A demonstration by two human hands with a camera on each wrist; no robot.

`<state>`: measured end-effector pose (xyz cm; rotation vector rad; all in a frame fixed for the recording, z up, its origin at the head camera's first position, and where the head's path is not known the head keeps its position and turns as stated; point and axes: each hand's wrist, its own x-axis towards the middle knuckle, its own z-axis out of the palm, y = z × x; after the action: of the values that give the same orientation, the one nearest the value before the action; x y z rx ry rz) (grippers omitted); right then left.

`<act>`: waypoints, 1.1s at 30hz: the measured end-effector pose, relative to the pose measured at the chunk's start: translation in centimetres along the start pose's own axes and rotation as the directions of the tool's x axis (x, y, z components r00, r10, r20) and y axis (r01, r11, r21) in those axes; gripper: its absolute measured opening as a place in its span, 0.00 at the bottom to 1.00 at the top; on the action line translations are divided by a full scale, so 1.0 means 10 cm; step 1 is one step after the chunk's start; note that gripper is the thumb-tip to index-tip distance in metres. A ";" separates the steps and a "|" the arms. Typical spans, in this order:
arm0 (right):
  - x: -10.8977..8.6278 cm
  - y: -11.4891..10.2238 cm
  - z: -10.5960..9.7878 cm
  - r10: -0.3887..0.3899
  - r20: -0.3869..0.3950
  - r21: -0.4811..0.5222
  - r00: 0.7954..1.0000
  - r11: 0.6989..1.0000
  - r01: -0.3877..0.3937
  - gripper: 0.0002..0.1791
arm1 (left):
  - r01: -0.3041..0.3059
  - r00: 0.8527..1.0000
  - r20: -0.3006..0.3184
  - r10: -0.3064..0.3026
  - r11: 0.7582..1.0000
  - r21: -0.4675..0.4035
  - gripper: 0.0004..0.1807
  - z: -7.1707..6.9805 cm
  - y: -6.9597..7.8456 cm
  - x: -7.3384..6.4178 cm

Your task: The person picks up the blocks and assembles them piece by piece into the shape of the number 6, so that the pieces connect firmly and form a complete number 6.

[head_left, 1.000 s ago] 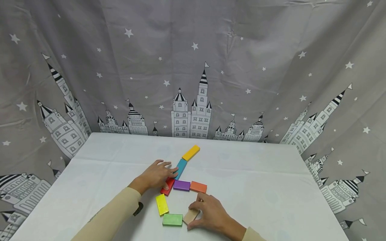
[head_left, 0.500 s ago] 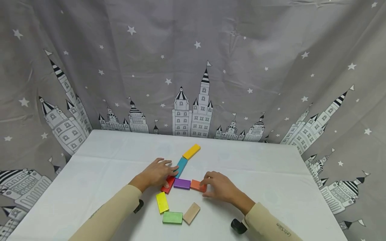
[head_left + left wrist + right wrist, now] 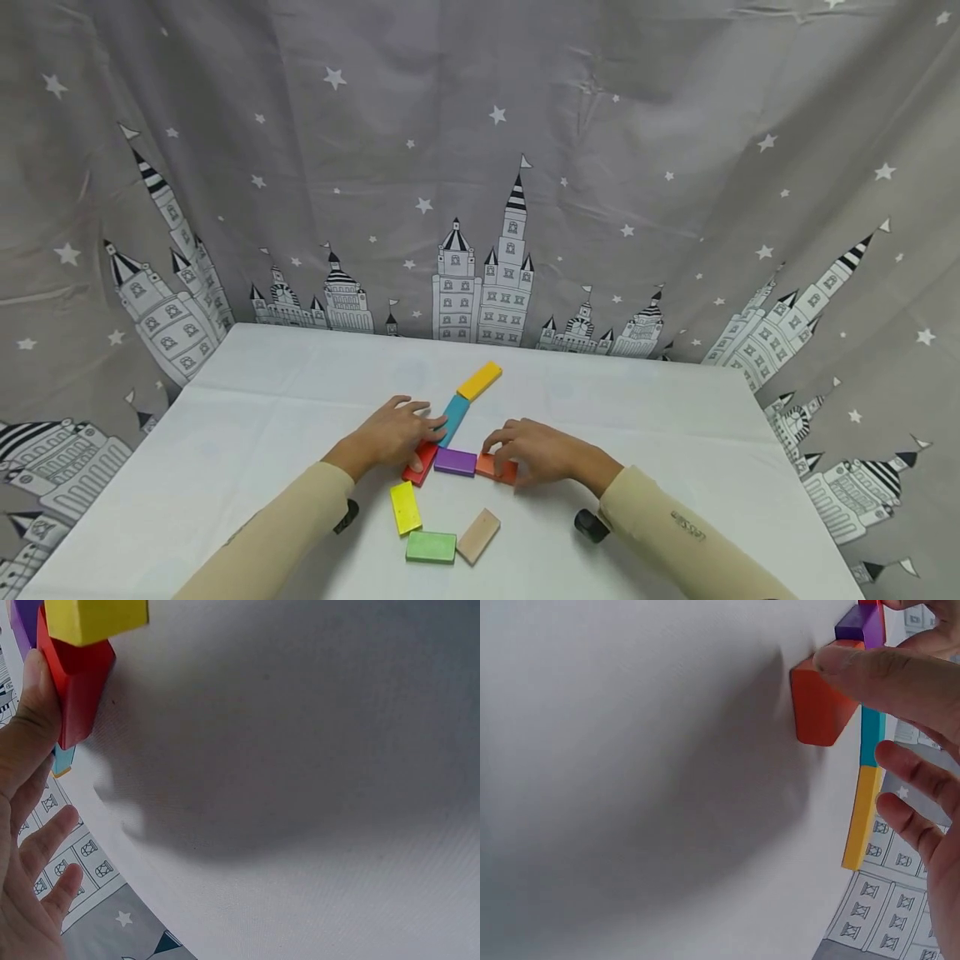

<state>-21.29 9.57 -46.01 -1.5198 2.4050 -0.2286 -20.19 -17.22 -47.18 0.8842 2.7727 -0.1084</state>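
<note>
On the white table, the left hand (image 3: 392, 435) grips the red block (image 3: 421, 467), thumb on its side in the left wrist view; the index finger's tip is partly hidden there. The right hand (image 3: 536, 452) pinches the orange block (image 3: 821, 705), its thumb on the near side. Between those two blocks lies a purple block (image 3: 455, 462). A blue block (image 3: 454, 418) runs up from the red one, and a yellow-orange block (image 3: 480, 381) continues that slanting line. Lower down lie a bright yellow block (image 3: 406, 508), a green block (image 3: 431, 547) and a plain wooden block (image 3: 478, 536).
A white cloth (image 3: 637, 433) covers the table. Behind it hangs a grey curtain (image 3: 360, 125) printed with castles and stars. A dark band-like object (image 3: 591, 526) shows at the right wrist.
The right hand has let go of the plain wooden block and moved up to the orange block, which it now pinches. The left hand has stayed at the red block.
</note>
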 end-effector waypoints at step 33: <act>0.11 0.02 -0.03 -0.014 0.114 0.070 0.993 0.998 0.006 0.14 | -0.020 1.000 -0.014 0.020 0.999 0.027 0.33 -0.01 -0.01 -0.03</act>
<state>-21.99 8.69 -45.96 -1.4731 2.2768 -0.2187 -20.06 -17.43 -47.03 0.9224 2.7808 -0.1374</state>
